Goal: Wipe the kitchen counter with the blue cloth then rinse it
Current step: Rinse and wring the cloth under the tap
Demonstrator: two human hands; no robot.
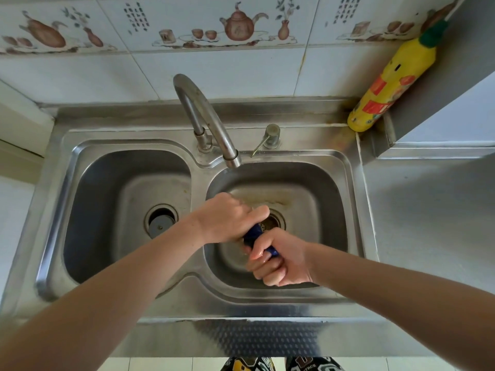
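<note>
Wringing the blue cloth [259,241] over the right basin of the double sink [345,167], above the drain strainer [272,220], presumably so squeezed water falls straight down the drain. Gripping one end with the left hand [230,216], fingers curled fully round it, knuckles up. Clamping the other end with the right hand [278,259], fingers wrapped tight and glistening wet. Twisting the cloth into a tight rope between the two fists, only a short dark-blue stretch showing between them. Judging from the grip, squeezing out after rinsing, so sitting late in the task. Hanging over the back rim of the same basin, the faucet [206,121], spout aimed into the right bowl; running water not visible, so cannot tell whether on. Standing just beside it on the back rim, a built-in soap dispenser [271,135]. Leaning into the far right corner of the counter, against the tiled wall, a yellow detergent bottle [388,84], kept within reach yet clear of splashes. Sitting in the left basin, a plugged drain [160,222].
</note>
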